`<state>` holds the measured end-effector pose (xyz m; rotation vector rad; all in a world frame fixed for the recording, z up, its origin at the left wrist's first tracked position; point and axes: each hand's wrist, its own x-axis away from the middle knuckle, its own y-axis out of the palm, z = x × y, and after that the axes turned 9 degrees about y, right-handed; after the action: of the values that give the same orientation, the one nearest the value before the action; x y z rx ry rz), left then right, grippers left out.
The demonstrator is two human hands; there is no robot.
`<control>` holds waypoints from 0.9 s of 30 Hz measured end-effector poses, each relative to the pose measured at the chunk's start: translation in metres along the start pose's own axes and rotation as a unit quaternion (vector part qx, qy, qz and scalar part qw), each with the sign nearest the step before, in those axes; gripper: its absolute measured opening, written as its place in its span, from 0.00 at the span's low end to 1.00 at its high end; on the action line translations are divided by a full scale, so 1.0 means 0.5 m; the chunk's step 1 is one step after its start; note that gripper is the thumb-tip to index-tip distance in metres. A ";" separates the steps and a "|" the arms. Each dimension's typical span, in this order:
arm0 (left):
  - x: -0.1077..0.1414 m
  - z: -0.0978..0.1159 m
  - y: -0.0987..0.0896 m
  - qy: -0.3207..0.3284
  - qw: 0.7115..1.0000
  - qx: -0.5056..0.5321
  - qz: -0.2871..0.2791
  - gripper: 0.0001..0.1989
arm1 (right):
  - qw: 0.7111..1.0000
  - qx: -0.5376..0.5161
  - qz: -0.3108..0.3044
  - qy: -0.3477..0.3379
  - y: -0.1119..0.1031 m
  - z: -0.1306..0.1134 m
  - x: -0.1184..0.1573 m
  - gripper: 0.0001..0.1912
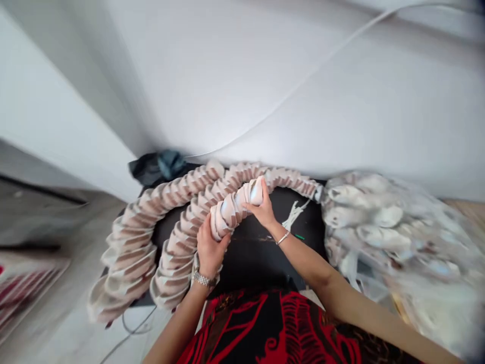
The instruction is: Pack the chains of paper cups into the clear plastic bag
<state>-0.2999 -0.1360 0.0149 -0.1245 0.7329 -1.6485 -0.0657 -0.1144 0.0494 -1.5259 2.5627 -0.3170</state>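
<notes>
Left hand and right hand both grip this short stack; long stacks crowd its left, plastic bag its right, contents blurred!

A plain white wall stands behind a flat-topped black desk; a long, thin white cable slants across it from the upper right towards the desk's far left corner. At that corner sits a crumpled black and dark teal bundle, its material unclear. A small, thin green strip lies on the desk. On the pale grey floor, a slim grey cord bends near a blurred red-and-white patterned mat at the left edge
</notes>
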 end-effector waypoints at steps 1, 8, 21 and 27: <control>0.002 0.016 0.019 0.014 1.000 0.015 -0.023 0.42 | 1.000 -0.006 0.023 0.009 -0.039 0.007 0.015 0.65; 0.084 0.084 0.204 0.046 0.971 0.120 -0.199 0.39 | 0.973 -0.034 0.182 0.139 -0.278 0.139 0.185 0.67; -0.023 0.328 0.401 0.149 0.965 0.085 -0.198 0.38 | 0.949 -0.037 0.306 0.066 -0.548 0.096 0.150 0.63; -0.059 0.598 0.516 0.315 0.901 0.204 -0.216 0.38 | 0.857 0.045 0.513 -0.026 -0.811 -0.026 0.244 0.68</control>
<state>0.0677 -0.2335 0.1260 0.6176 0.8554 -2.2708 0.2181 -0.4078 0.1623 0.0074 2.8112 -0.2264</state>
